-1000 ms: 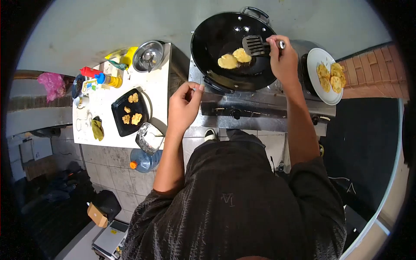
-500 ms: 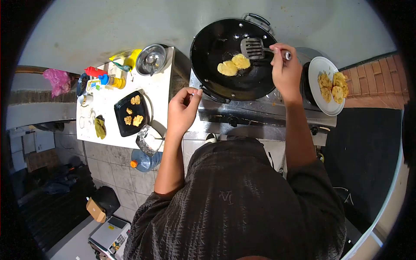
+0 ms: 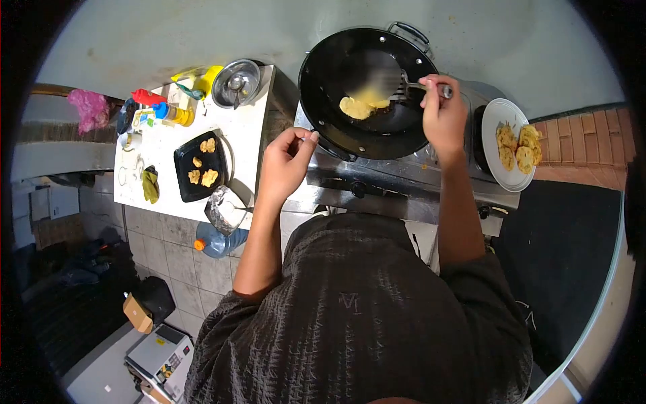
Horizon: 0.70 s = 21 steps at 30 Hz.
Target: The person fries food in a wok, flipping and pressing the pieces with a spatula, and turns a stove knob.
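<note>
Occupying the upper centre of the frame, a black wok (image 3: 324, 74) sits on a two-knob steel stove (image 3: 397, 191), its far handle close to the grey wall (image 3: 289, 34). A dark gap separates the stove's left side from the right edge of the white worktop (image 3: 252, 124). At right, a white plate (image 3: 513, 181) bearing browned fritters (image 3: 506, 138) projects past the stove's right edge as viewed; the strip between wok rim and plate is taken up by the right hand (image 3: 442, 111).

Inside the wok, a pale fritter (image 3: 354, 108) lies left of centre, touching a second yellow one, which is blurred at the turner's blade; whether it is lifted cannot be told. Right-hand fingers are closed around the handle of the slotted turner (image 3: 406, 83), over the wok's right rim, with both fritters to their left, well apart from them. The left hand (image 3: 288, 163) has its fingers drawn narrow against the thumb at the near handle's left end, below the fritters; whether they grip it cannot be determined.
</note>
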Motion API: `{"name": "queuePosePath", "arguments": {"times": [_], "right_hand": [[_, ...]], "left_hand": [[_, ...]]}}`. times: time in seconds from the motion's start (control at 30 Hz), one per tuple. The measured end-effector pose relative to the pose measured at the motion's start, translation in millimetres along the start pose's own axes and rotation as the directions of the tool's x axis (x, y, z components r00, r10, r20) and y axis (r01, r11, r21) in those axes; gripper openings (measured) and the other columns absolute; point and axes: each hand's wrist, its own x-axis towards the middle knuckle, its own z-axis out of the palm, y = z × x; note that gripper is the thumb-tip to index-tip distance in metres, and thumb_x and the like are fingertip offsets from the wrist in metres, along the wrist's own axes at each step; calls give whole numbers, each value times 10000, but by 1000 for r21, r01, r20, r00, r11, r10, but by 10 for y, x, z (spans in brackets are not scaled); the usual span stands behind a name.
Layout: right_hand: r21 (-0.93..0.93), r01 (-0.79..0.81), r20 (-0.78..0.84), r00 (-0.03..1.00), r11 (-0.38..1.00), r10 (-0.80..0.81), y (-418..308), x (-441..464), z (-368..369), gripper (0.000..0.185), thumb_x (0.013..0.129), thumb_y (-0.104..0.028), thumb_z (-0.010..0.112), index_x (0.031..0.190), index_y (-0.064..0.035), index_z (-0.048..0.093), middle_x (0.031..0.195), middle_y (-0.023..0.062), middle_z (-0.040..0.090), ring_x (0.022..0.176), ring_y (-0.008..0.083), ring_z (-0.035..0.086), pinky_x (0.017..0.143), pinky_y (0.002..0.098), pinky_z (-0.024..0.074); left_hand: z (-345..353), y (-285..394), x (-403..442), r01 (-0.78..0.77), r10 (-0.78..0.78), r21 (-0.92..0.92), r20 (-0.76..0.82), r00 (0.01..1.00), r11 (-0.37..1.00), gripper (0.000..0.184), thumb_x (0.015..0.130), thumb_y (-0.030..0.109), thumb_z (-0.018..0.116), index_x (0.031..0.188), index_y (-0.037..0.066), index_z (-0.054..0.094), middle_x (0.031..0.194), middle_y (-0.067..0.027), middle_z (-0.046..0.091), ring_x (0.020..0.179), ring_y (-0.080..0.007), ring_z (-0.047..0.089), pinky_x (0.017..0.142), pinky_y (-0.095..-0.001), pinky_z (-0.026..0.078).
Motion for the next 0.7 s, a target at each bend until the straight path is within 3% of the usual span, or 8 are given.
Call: {"name": "queuePosePath", "arguments": {"times": [0.17,0.27,0.33,0.5,0.7], "right_hand": [[41,45,-6,999,998,-45,58,22,5,110,972,-132,572,1031,-39,572,872,48,696,623,94,590,612,250,485],[-32,41,24,999,999,-41,46,8,-21,107,975,-120,563,1043,-38,568,886,46,700,625,81,582,612,242,485],[36,-14,-15,1000,999,14,-15,42,-52,115,980,-128,561,1047,-34,565,887,43,700,629,81,584,612,237,479],[-30,-14,58,998,999,16,-1,23,-44,122,988,-134,552,1057,-35,561,899,49,701,622,82,576,617,235,481],[46,26,-20,999,999,-25,20,58,-33,105,988,-107,540,1052,-25,556,911,55,699,631,79,576,613,238,479]], "left_hand": [[6,58,-31,25,-25,3,-4,1000,1000,138,952,137,640,934,0,630,777,64,570,701,-15,468,622,-187,381],[14,52,-56,37,-37,3,-10,999,999,146,951,144,645,934,0,631,782,64,575,705,-14,472,630,-185,387],[24,13,-55,24,-24,-17,-30,999,1000,153,951,151,647,933,0,632,783,64,578,707,-14,473,633,-184,388],[38,19,-73,41,-41,-13,-8,999,999,182,950,177,654,923,-2,636,776,61,579,707,-17,472,629,-187,386],[45,9,-90,58,-58,5,-19,998,998,181,945,177,660,924,-1,636,761,62,572,695,-19,465,620,-188,379]]}}
